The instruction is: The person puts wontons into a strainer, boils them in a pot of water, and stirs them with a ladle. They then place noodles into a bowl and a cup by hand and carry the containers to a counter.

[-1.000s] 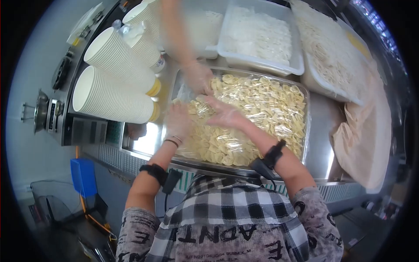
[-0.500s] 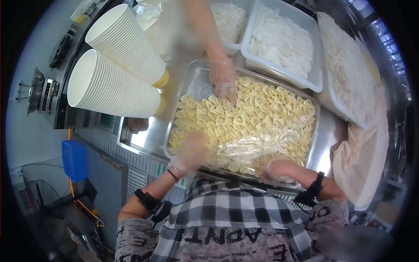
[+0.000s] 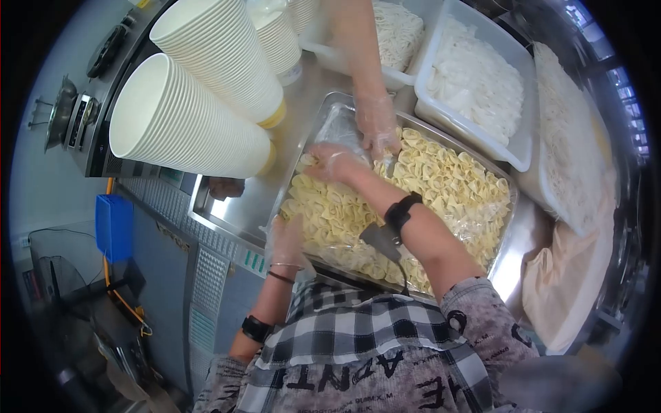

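A metal tray [image 3: 506, 227] holds many pale yellow folded wontons [image 3: 434, 172], partly covered by clear plastic film. My right hand [image 3: 337, 164], in a clear glove, reaches across the tray to the far left corner, its fingers curled on wontons there. My left hand [image 3: 286, 241], also gloved, is at the near left rim of the tray; its fingers point away from me and look stretched out, with nothing clearly held. Another person's gloved hand [image 3: 377, 124] reaches in from the far side, fingers down among the wontons beside my right hand.
Tall stacks of white paper cups [image 3: 186, 117] stand to the left on the steel counter [image 3: 231, 203]. Plastic bins of white noodles [image 3: 475, 82] line the far right. A beige cloth [image 3: 564, 282] hangs at the right, and a blue bin [image 3: 113, 227] is at the lower left.
My right hand has moved from the tray's near edge to its far left corner. My left hand has drawn back to the left rim. Bare tray shows at the far left, as before.
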A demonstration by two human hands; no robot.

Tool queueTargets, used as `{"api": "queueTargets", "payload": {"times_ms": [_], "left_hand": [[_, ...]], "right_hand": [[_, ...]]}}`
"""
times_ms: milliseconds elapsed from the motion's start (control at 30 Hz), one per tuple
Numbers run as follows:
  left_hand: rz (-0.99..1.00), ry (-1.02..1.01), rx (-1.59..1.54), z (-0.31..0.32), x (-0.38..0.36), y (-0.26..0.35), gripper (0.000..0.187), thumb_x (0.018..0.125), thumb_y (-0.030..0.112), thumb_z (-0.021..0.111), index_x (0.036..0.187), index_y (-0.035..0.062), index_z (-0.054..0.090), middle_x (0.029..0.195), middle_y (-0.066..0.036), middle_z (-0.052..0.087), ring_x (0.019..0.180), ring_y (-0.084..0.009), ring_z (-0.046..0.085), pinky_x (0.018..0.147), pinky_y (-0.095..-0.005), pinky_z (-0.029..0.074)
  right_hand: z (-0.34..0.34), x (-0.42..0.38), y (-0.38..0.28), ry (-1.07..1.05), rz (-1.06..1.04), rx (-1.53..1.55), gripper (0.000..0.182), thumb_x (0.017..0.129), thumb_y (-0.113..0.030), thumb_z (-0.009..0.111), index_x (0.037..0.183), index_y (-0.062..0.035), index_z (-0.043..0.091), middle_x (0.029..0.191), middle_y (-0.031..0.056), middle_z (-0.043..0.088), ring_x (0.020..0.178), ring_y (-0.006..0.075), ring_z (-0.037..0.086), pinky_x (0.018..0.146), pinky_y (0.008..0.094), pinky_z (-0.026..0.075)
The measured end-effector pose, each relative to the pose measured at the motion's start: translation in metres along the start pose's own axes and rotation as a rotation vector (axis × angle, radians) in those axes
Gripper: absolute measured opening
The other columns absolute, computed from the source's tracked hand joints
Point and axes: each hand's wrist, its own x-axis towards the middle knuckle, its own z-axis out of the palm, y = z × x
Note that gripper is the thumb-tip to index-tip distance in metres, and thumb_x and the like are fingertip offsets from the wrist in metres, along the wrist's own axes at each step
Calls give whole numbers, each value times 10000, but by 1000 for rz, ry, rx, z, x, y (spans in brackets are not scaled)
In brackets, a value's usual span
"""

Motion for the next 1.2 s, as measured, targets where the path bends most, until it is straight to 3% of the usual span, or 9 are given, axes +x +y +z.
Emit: {"api": "queueTargets", "payload": {"times_ms": [233, 367, 433, 700, 867, 933, 1067, 1133, 1200], "left_hand": [[229, 127, 1124, 21, -15, 33, 391, 793, 221, 572, 1091, -11, 471, 1004, -199, 546, 898, -321, 547, 742, -389, 447], [736, -16, 1088, 49, 4, 64, 389, 810, 226, 539, 1112, -6, 464, 1052, -214, 526, 973, -341, 513, 827, -425, 406], [838, -159, 1187, 76, 42, 73, 388, 817, 240, 531, 1117, -1, 478, 1078, -205, 526, 973, -356, 512, 840, -426, 403], [69, -561, 1653, 90, 104, 70, 597, 803, 528, 450, 999, -16, 596, 1001, -237, 582, 964, -340, 557, 843, -354, 426], [131, -680, 1767, 72, 95, 69, 612, 773, 594, 430, 950, 44, 633, 919, -193, 621, 899, -314, 584, 784, -365, 431], [82, -668, 1717, 73, 92, 73, 627, 765, 608, 432, 974, 49, 628, 950, -189, 619, 922, -307, 580, 801, -356, 425], [102, -578, 1496, 77, 96, 69, 595, 763, 549, 509, 916, -14, 625, 889, -188, 622, 858, -300, 592, 754, -369, 431], [170, -591, 1447, 82, 104, 71, 581, 763, 537, 519, 915, -15, 620, 859, -175, 625, 849, -296, 591, 757, -366, 428], [122, -648, 994, 89, 102, 82, 583, 741, 497, 569, 1035, -6, 562, 929, -181, 598, 900, -302, 564, 787, -367, 425]], "right_hand": [[-93, -36, -20, -614, 71, 130, 406, 769, -359, 586, 1092, -114, 566, 1035, 70, 607, 1013, 231, 546, 854, 328, 427], [-75, -55, 26, -365, 4, 228, 391, 800, -367, 539, 1101, -121, 574, 1088, 89, 586, 1035, 246, 534, 891, 333, 412], [-86, -42, 14, -115, 86, -345, 414, 827, -388, 490, 1147, -133, 552, 1164, 114, 540, 1081, 273, 503, 934, 350, 381], [-52, -52, 89, -491, 351, 157, 510, 850, -424, 456, 1240, -95, 458, 1281, 156, 436, 1156, 310, 437, 975, 355, 344], [-70, -50, 65, -471, 501, 394, 352, 756, -270, 635, 1037, -61, 596, 962, 96, 607, 899, 214, 567, 683, 363, 493], [-83, -59, 53, -718, 719, 719, 599, 860, -453, 454, 1318, -82, 351, 1364, 133, 330, 1214, 302, 378, 923, 407, 424], [-68, -63, 57, -607, 755, 678, 630, 839, -454, 501, 1311, -64, 349, 1358, 152, 318, 1215, 312, 367, 851, 397, 486], [-29, -71, 114, -190, -464, 399, 602, 738, -262, 676, 1257, -83, 429, 1296, 117, 401, 1116, 283, 459, 887, 340, 438], [-33, -75, 110, -197, -25, 779, 670, 738, -344, 663, 1286, -84, 379, 1317, 147, 360, 1176, 297, 394, 924, 385, 416]]}}
